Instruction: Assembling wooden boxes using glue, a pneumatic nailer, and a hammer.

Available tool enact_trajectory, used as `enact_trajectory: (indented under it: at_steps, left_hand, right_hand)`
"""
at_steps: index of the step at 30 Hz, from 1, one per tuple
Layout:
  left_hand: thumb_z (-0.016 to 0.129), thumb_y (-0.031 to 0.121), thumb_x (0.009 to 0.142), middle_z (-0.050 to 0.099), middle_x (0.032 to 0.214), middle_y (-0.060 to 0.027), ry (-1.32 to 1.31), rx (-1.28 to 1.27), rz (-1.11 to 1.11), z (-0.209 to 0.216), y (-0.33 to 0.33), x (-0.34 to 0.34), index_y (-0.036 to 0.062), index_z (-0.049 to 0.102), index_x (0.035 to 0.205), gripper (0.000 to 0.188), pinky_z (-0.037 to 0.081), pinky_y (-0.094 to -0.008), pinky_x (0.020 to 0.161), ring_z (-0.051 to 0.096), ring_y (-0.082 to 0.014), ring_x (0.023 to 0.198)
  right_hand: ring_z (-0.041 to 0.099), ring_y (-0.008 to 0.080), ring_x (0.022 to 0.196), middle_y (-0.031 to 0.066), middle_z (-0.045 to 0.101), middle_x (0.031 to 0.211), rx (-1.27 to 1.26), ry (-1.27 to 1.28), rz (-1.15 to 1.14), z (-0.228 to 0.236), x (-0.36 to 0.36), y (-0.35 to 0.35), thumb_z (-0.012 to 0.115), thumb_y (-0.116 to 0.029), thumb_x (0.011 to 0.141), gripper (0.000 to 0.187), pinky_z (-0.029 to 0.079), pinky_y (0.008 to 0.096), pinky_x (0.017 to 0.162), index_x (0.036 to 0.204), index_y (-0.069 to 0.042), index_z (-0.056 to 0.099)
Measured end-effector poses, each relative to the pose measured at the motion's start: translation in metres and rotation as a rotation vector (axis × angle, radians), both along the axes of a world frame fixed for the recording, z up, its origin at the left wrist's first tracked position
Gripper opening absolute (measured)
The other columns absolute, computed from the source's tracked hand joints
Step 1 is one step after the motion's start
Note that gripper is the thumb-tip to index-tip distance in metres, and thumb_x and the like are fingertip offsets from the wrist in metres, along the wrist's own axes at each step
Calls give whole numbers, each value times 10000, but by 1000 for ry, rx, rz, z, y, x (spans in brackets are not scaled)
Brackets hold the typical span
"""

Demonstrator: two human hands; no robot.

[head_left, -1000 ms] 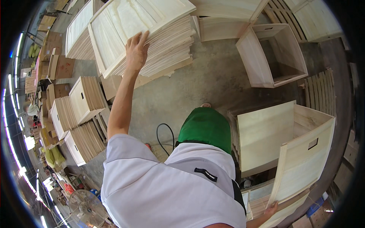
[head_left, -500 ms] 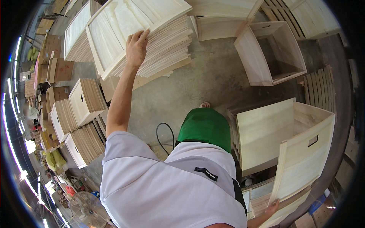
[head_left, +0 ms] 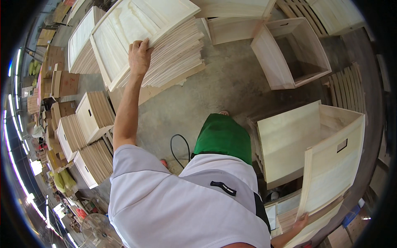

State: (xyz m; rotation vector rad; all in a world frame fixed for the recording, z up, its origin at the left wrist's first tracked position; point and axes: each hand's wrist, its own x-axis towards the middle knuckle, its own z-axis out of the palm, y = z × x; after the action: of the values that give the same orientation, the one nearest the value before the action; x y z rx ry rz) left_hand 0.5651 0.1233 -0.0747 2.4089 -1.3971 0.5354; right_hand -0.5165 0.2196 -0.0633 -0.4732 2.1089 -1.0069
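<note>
At the upper left, my left hand (head_left: pixel 139 58) is closed over the near edge of a framed pale wooden panel (head_left: pixel 136 25). This panel lies on top of a tall stack of similar panels (head_left: pixel 175 58). At the lower right, my right hand (head_left: pixel 301 223) grips the bottom corner of a wooden panel with a rectangular cutout (head_left: pixel 328 169). That panel stands tilted beside an open wooden box (head_left: pixel 289 142). Part of my right hand's fingers is hidden behind the panel's edge.
Another open wooden box (head_left: pixel 273 62) stands on the concrete floor at the upper right, near slatted pallets (head_left: pixel 347 87). Stacks of panels (head_left: pixel 93 159) stand at the left, with cardboard boxes (head_left: pixel 66 82) behind them. A fan (head_left: pixel 99 231) is at the lower left. A dark cable (head_left: pixel 178 136) loops by my legs.
The view has shifted slightly, so my left hand and the stack sit a little further left. Both hands keep their places on the panels.
</note>
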Motion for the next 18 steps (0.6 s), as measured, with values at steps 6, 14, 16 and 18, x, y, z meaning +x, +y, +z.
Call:
enact_trajectory:
  at_steps: [6, 14, 16, 18]
  left_hand:
    - [707, 155, 744, 586, 968, -127, 29, -7, -109, 59, -8, 7, 48, 634, 1091, 370, 449, -370, 825, 532, -299, 936]
    - [613, 278, 848, 638, 934, -151, -55, -16, -241, 236, -19, 44, 42, 661, 1032, 303, 452, -349, 800, 609, -269, 883]
    - [585, 302, 880, 651, 971, -62, 17, 97, -170, 299, -27, 48, 47, 646, 1090, 336, 414, -273, 866, 573, -160, 935]
    - [547, 393, 887, 639, 1110, -57, 175, -21, -200, 355, -30, 33, 31, 595, 1192, 477, 375, -276, 952, 564, -154, 1041]
  right_hand:
    - [452, 180, 958, 47, 502, 1031, 23, -14, 5, -12, -28, 2, 651, -300, 848, 428, 365, 319, 882, 1140, -8, 535]
    - [448, 146, 874, 26, 485, 881, -154, -16, 174, -9, -9, -11, 604, -284, 875, 280, 383, 281, 789, 914, -7, 593]
    - [463, 181, 926, 68, 503, 943, -150, -34, 220, 4, 9, -17, 611, -303, 865, 332, 374, 308, 836, 970, 11, 581]
    - [490, 210, 941, 100, 529, 956, -169, -30, 268, 16, 26, -21, 617, -322, 856, 372, 374, 333, 854, 977, 27, 577]
